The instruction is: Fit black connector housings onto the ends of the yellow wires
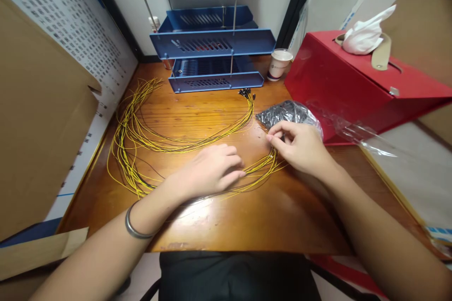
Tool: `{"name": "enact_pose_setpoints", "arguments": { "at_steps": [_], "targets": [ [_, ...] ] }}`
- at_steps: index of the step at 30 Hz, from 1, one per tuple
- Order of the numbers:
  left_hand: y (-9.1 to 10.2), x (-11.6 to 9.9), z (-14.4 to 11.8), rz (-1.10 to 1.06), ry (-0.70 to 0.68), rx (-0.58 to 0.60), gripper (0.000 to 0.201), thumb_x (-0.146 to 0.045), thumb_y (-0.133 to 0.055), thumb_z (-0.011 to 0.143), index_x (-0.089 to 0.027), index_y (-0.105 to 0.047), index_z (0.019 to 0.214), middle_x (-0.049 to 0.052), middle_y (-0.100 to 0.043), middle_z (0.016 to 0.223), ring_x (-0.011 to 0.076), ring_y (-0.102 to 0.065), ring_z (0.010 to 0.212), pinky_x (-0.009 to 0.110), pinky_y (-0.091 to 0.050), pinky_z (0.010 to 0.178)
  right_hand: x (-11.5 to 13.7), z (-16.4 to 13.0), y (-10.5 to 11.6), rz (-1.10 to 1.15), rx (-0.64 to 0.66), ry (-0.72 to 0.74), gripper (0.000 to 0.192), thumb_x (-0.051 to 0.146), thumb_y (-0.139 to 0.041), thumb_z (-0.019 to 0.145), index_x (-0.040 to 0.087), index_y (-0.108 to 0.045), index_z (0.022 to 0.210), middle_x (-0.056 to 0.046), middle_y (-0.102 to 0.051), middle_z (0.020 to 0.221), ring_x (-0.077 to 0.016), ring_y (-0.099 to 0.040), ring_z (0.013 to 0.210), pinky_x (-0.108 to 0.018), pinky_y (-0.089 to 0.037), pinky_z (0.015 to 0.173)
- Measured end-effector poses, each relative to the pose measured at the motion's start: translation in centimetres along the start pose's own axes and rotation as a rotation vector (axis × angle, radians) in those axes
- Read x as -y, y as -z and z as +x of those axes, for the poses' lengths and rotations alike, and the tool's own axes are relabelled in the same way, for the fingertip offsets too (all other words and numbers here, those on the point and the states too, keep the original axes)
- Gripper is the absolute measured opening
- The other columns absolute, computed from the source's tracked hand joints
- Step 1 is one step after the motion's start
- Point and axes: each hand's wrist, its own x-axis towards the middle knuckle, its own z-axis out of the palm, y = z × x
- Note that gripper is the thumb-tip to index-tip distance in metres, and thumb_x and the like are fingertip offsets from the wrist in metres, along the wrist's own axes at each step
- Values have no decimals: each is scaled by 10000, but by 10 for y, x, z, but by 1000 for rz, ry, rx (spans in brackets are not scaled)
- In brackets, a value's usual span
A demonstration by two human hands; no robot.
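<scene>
The wooden table (212, 225) carried the work, and most of it looked unfinished. A large sheaf of yellow wires (141, 136) lay in a long loop from the table's left edge across its middle toward the back. The ends of one group, near the blue stacked trays (215, 79) at the back edge, already bore small black connectors (246, 93). By that sign a share of the wires seemed fitted. A smaller group (261, 166) near the middle of the table, under the hands, appeared to be the part yet to be done.

A clear bag of small black parts (287, 112) sat toward the right edge, against the red box (353, 84). A paper cup (279, 63) stood near the back edge.

The left hand (208, 171) lay palm down on the smaller group, fingers close together and flat, pressing the wires to the table. The right hand (300, 145) was just beside the bag, thumb and forefinger pinching something small at a wire's end; what exactly could not be told.
</scene>
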Motion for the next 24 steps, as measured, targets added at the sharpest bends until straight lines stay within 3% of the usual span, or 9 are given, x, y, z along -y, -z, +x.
{"name": "enact_pose_setpoints", "arguments": {
  "at_steps": [8,13,24],
  "targets": [
    [-4,1,0,26,16,15,245,-390,-567,982,-184,-695,1013,68,-663,1001,204,-617,924,323,-475,850,-9,4,8,-79,7,-11,90,246,-628,839,202,-689,792,-7,-703,662,-138,-546,525,-286,-400,580],
    [-6,1,1,22,34,11,250,-418,-603,958,-183,-679,995,60,-666,992,207,-612,916,328,-469,841,-14,6,20,-78,85,32,92,259,-638,856,210,-683,793,4,-709,663,-134,-571,533,-285,-412,588],
    [-9,1,5,5,31,-18,162,-202,-519,961,-171,-677,939,55,-682,910,184,-625,845,298,-470,799,-20,8,32,-79,194,52,123,297,-618,893,211,-665,819,10,-715,672,-124,-583,541,-276,-411,577]
  ]
}}
